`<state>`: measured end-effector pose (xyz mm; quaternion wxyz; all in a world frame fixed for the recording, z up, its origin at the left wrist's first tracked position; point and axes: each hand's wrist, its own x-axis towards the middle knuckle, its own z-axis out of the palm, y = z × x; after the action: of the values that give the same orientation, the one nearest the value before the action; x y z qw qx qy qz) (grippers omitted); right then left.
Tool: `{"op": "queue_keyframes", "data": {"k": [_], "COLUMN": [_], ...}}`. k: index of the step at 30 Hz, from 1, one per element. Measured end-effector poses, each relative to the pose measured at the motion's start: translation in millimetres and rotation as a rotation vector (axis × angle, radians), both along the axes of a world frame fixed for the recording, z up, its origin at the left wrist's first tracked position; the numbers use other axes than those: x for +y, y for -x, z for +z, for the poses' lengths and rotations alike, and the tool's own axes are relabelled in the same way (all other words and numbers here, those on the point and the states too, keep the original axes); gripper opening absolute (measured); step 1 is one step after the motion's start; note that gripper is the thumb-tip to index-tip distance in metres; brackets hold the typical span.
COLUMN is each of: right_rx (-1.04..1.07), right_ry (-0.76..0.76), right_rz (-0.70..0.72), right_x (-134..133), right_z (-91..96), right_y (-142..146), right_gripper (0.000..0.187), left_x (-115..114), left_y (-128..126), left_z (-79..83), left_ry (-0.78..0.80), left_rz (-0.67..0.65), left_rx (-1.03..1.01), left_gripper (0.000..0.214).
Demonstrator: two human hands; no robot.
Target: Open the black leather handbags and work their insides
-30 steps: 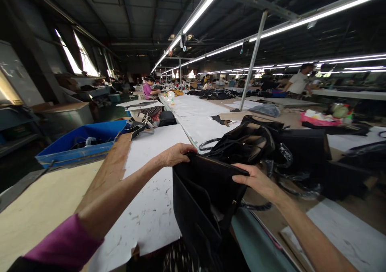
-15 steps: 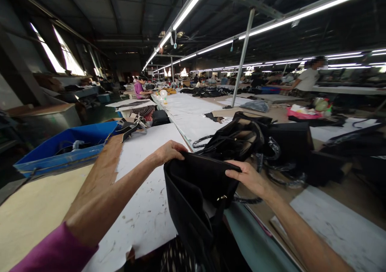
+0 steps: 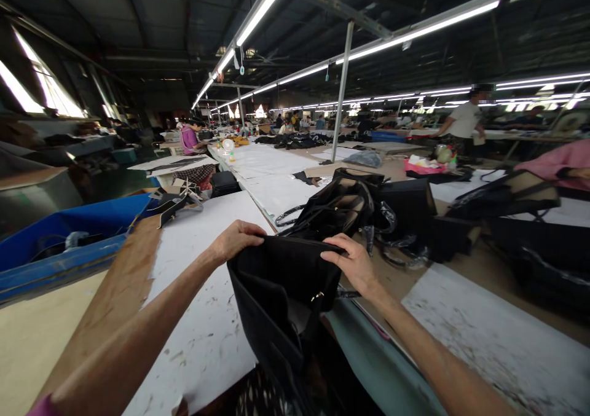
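One black bag (image 3: 260, 324), open-mouthed, at the near edge of the work surface (image 3: 498, 287); two hands on it, left hand (image 3: 237, 242) and right hand (image 3: 353, 262) each pinching the far rim, same grip as a second ago. One blue bin (image 3: 96, 253) left; black bags (image 3: 332, 213) heaped just beyond, count unclear. View's swung right: one pink sleeve (image 3: 560, 163) has appeared. White paper (image 3: 203, 324) underneath, strip lights (image 3: 265, 7) overhead.
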<state>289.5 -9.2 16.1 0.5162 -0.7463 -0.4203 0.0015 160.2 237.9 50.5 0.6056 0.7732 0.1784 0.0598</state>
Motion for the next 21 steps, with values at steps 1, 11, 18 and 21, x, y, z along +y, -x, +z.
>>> {"op": "queue_keyframes", "data": {"k": [1,11,18,21], "right_rx": [-0.009,0.084,-0.116,-0.282], "right_ry": [-0.001,0.096,0.172,0.229], "right_rz": [-0.006,-0.002,-0.021,-0.034], "right_x": [0,6,10,18], "right_z": [0.2,10.2,15.8,18.3], "right_y": [0,-6,-6,-3], "right_gripper": [0.022,0.017,0.022,0.021], "left_x": [0,0,-7,-8], "left_y": [0,-1,2,2], "left_z": [-0.8,-2.2,4.5,5.2], "left_ry": [-0.007,0.022,0.048,0.052], "left_rz": [-0.002,-0.009,0.01,0.013], "left_rx": [-0.008,-0.007,-0.017,-0.025], "left_gripper": [0.023,0.023,0.021,0.02]}}
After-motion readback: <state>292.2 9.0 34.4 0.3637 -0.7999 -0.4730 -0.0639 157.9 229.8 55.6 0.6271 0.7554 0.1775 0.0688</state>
